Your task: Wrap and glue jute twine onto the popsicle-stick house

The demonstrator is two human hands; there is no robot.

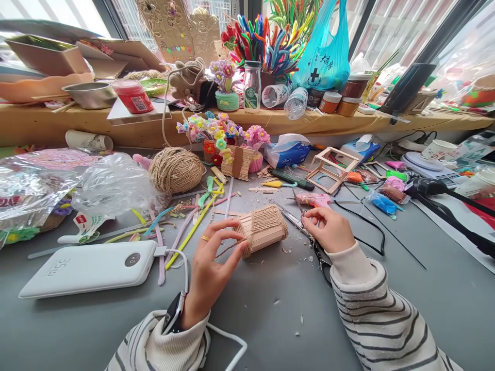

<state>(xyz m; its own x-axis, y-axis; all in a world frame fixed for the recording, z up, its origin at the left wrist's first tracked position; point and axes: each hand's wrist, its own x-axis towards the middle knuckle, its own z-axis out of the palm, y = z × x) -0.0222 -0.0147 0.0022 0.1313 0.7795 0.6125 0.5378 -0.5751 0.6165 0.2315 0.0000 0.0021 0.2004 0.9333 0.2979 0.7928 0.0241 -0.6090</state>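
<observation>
A small barrel of wooden craft sticks (266, 236) lies on its side on the grey table, with bands of twine (266, 219) wrapped around it. My left hand (216, 257) grips its left end between thumb and fingers, where a loose strand of twine shows. To the right, my right hand (328, 226) is closed in a pinch on a thin dark pointed tool (297, 200); its exact kind is unclear. Scissors (317, 250) lie partly under that hand, blades toward the barrel. A pink glue gun (314, 199) rests just beyond.
A ball of twine (176, 169), pipe cleaners (197, 229) and a white power bank (91, 269) lie to the left. Its cable runs by my left wrist. A wooden stick frame (333, 170) and a black cord (382, 239) are at right. Jars and craft flowers line the sill (278, 121).
</observation>
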